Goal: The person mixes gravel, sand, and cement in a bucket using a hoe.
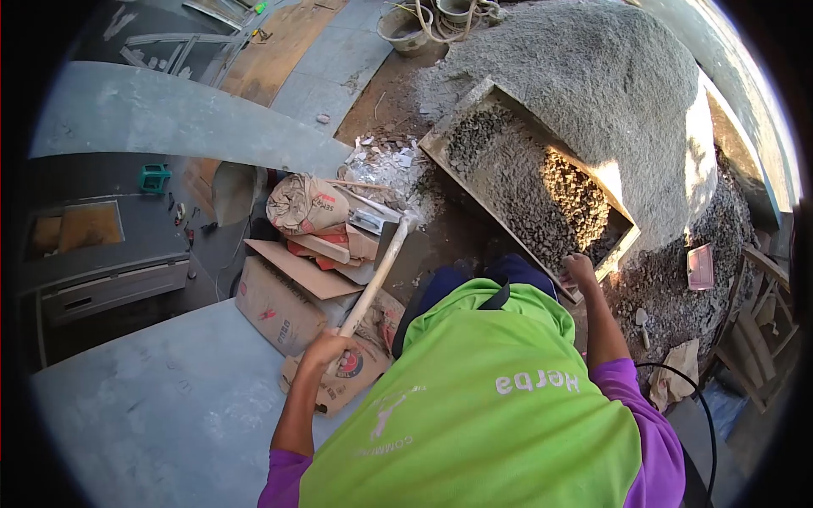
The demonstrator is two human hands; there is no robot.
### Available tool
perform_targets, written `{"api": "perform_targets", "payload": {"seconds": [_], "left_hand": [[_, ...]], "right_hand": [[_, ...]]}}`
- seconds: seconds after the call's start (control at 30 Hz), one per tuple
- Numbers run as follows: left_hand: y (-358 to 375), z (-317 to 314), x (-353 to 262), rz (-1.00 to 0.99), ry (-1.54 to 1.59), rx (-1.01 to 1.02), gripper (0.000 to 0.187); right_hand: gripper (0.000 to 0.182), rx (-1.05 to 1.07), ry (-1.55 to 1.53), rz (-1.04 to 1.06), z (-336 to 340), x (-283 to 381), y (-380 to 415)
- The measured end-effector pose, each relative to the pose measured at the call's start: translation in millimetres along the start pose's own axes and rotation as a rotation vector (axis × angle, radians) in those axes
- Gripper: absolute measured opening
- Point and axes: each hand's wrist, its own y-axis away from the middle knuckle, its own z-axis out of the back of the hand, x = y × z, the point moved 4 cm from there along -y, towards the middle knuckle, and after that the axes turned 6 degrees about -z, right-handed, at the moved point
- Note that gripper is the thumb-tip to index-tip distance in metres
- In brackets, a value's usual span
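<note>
My left hand is wrapped round the pale wooden handle of what looks like a hoe. The handle slants up to a metal socket, with a dark flat blade beside it. In front of me to the right lies a long wooden box with grey gravel in it, partly sunlit. My right hand is at the box's near corner, fingers curled. Whether they grip the rim or something else is hidden.
A large heap of grey sand rises behind the box. Cement bags and cardboard lie to the left. Buckets stand at the back. A pink tray and a trowel rest on gravel at right.
</note>
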Motion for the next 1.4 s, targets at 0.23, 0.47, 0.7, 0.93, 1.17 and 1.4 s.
{"api": "perform_targets", "payload": {"seconds": [0.23, 0.47, 0.7, 0.93, 1.17, 1.4], "left_hand": [[-16, 21, -129, -0.135, -0.208, -0.059, 0.023], [-55, 49, -244, -0.336, -0.553, 0.011, 0.028], [-130, 56, -350, -0.545, -0.798, 0.303, 0.031], [-147, 17, -427, -0.752, -1.165, 0.501, 0.034], [-150, -48, -445, -0.833, -1.457, 0.611, 0.034], [-176, -96, -481, -0.846, -1.539, 0.700, 0.034]], "right_hand": [[0.024, 0.007, -0.001, 0.010, -9, 36, -26], [0.023, 0.031, -0.132, 0.087, -69, 134, -29], [0.055, 0.042, -0.416, 0.088, -166, 249, -6], [0.087, -0.051, -1.074, 0.009, -215, 307, -1], [0.036, -0.139, -1.887, -0.010, -171, 243, -70], [0.031, -0.268, -2.082, -0.008, -132, 231, -65]]}}
